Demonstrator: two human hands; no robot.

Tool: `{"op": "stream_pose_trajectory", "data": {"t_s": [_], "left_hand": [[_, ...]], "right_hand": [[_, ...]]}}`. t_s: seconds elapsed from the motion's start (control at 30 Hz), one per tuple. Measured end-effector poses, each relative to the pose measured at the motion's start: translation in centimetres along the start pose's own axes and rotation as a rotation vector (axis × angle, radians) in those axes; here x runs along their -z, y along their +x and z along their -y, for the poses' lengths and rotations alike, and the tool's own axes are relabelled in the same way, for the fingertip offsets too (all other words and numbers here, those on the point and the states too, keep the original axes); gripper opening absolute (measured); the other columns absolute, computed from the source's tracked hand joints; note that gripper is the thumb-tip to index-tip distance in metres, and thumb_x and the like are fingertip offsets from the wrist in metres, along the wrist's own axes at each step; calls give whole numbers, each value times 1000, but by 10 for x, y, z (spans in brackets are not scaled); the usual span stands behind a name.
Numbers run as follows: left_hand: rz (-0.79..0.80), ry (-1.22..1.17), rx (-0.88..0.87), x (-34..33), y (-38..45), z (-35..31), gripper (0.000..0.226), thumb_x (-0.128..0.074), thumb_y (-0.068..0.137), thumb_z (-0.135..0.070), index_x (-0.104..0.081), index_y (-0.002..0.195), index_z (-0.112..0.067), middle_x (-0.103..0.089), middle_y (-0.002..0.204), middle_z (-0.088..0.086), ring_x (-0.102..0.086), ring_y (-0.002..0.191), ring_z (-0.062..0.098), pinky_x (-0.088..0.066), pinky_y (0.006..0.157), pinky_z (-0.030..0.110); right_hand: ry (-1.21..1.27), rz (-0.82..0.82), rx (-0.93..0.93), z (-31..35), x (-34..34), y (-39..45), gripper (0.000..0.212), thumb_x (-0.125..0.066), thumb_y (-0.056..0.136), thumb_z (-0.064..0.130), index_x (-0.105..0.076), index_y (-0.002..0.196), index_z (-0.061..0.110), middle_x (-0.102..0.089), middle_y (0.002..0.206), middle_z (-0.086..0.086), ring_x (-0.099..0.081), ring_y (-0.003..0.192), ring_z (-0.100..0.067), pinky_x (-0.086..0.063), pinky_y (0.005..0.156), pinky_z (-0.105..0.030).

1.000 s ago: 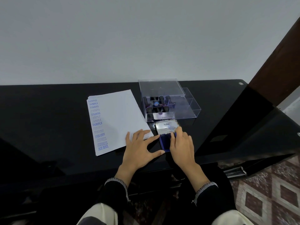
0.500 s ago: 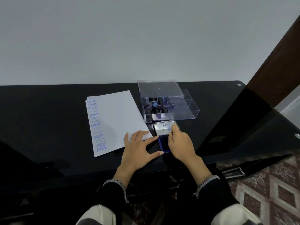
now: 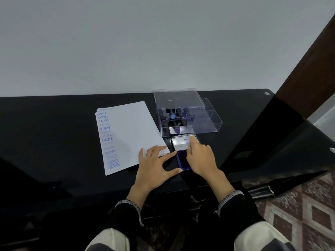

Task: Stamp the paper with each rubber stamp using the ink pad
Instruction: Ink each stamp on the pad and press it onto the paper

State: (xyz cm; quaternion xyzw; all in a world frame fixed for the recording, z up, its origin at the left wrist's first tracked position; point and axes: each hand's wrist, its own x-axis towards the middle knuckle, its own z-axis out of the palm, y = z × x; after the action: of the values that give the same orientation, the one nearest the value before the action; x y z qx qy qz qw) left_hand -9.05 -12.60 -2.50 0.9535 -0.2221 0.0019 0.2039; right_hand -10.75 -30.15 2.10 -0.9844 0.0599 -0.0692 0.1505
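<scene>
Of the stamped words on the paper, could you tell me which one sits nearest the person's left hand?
AIR MAIL, the lowest print in the column on the paper; SAMPLE, FAX OUT and EXPRESS sit higher, farther from the left hand.

Right hand [image 3: 201,158] hides part of ink pad [image 3: 183,160].

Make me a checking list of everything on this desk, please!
Surface: glossy black table, nothing spilled.
Job's things: paper with blue prints down its left edge; rubber stamps inside clear box; ink pad open, silver lid tipped back.
Clutter: nothing seen.
Hands: left hand flat on the paper's corner; right hand fingers on the lid.
Cables: nothing seen.
Surroundings: pale wall, patterned floor.
</scene>
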Motion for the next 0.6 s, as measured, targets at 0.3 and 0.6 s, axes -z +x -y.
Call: {"op": "stream_pose_trajectory", "data": {"t_s": [0.3, 0.6], "left_hand": [[-17, -12, -3, -1, -1, 0, 73, -33, 72, -89, -38, 137, -57, -30, 151, -14, -12, 143, 9, 7, 118, 50], [-13, -12, -4, 0, -1, -1, 72, -32, 72, -89, -38, 137, -58, -30, 150, -15, -12, 143, 8, 7, 117, 51]], "right_hand": [[39, -249, -16, -12, -29, -28, 5, -43, 97, 17, -44, 92, 17, -50, 61, 7, -43, 54, -16, -28, 66, -32], [-19, -102, 23, -9, -13, -12, 9, -37, 97, 16, -31, 91, 20, -50, 58, 7, -45, 53, -20, -26, 71, -32]]}}
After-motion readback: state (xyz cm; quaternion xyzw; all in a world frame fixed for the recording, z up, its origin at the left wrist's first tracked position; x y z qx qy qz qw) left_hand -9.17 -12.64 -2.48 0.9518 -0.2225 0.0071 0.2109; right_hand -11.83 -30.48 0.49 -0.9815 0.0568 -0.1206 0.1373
